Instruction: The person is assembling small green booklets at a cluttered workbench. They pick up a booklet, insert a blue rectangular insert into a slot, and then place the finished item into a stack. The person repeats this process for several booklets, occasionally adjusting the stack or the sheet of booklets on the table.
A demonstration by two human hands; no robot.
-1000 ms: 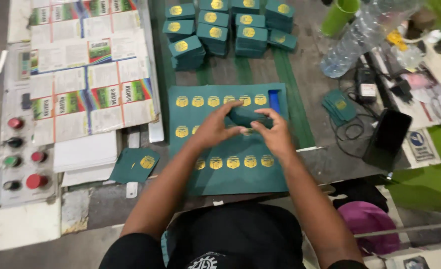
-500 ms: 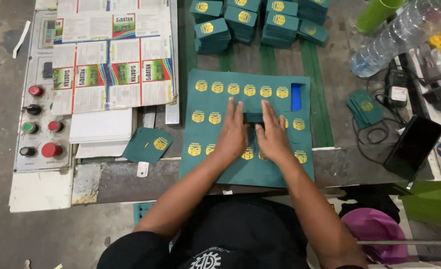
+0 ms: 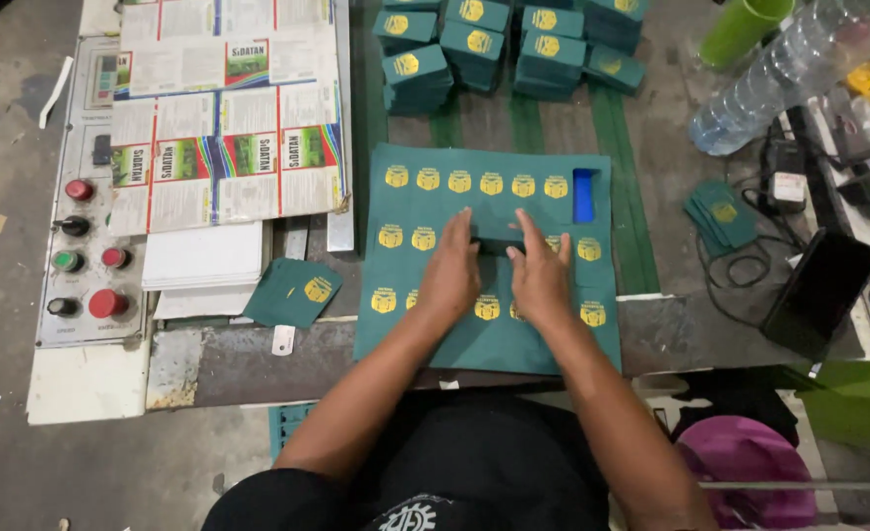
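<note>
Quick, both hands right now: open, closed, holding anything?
Left hand: open, flat on the green printed sheet, gripping nothing.
Right hand: open, fingers spread, pressing the same sheet.

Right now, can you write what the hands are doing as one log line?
left hand: flat on green sheet | right hand: flat on green sheet | both at dark cut-out | stacks of green cards behind

We see that both hands have come down flat: the left hand and right hand now press the green printed sheet, where one second ago they lifted a card piece.
</note>
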